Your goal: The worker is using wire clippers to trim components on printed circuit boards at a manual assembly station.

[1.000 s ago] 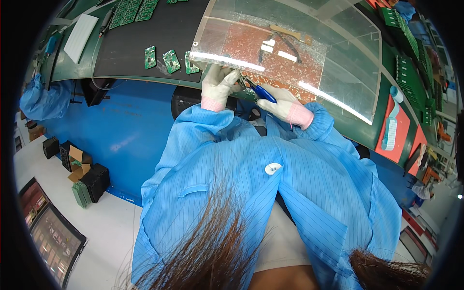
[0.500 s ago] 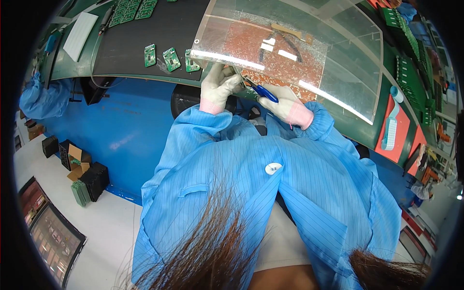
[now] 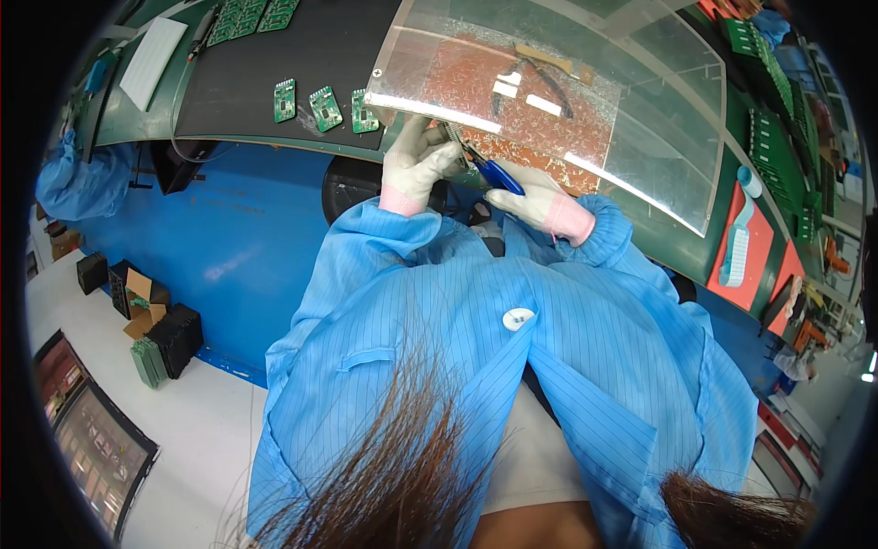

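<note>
- Left hand (image 3: 413, 169): white glove, thumb and fingers pinching a small piece (image 3: 448, 132) whose pale, comb-like edge shows beyond the fingertips; glove and pliers hide most of it.
- Right hand (image 3: 533, 194): gloved, fingers wrapped around blue-handled pliers (image 3: 501, 177); their tips point far and left, right beside the piece; whether they touch it, I cannot tell.
- Change: over the last second the piece seems to turn slightly, its comb-like edge showing more clearly; the pliers keep almost the same place; my reading is that the work remains on this one piece, re-angled to the tips.
- Just beyond the hands: a clear cover (image 3: 658, 137) over a red-brown mat (image 3: 540, 145); pale bits lie scattered on the mat.
- Left of the hands: three green boards, left (image 3: 284, 100), middle (image 3: 325, 109) and right (image 3: 364, 112), apart on a black mat (image 3: 238, 105); they lie as they did a second ago; more boards (image 3: 240, 23) sit at its far edge.
- Right of the cover: a pale blue strip (image 3: 736, 242) on a red sheet (image 3: 754, 270).
</note>
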Tool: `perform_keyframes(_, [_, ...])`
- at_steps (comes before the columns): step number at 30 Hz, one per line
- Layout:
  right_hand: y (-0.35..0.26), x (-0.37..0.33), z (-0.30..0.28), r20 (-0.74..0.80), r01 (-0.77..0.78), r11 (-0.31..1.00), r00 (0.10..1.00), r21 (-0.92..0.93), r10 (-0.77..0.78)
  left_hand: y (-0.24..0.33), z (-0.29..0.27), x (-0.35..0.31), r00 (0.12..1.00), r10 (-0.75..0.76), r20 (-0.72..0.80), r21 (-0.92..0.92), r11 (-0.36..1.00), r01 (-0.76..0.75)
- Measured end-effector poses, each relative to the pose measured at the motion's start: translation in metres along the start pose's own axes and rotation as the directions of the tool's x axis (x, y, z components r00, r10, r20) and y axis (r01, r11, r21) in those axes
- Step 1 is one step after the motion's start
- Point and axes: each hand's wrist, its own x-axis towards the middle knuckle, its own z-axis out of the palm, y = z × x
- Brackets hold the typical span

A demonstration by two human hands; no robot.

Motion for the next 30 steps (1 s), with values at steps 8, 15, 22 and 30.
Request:
perform_keyframes(8, [-0.0047, -0.0014, 0.0036, -0.066, -0.029, 1.0, 0.997, -0.001, 0.029, 0.0017, 0.0017, -0.0012, 1.0, 0.003, -0.011, 0.015, 1.0, -0.003])
perform_keyframes(15, [-0.0011, -0.0006, 0.0071, -0.092, -0.027, 0.999, 0.995, -0.035, 0.024, 0.0056, 0.0049, -0.0025, 0.999, -0.013, -0.03, -0.032, 0.999, 0.012])
perform_keyframes(22, [-0.0039, -0.0009, 0.0049, -0.094, 0.009, 0.999, 0.995, -0.048, -0.013, 0.0027, 0.0021, -0.0023, 1.0, 0.011, -0.029, -0.034, 0.999, -0.012])
perform_keyframes(30, [-0.0072, -0.0031, 0.0027, -0.083, -0.007, 1.0, 0.997, -0.022, 0.005, 0.0049, 0.007, -0.0043, 0.999, -0.012, -0.036, -0.048, 0.999, 0.01])
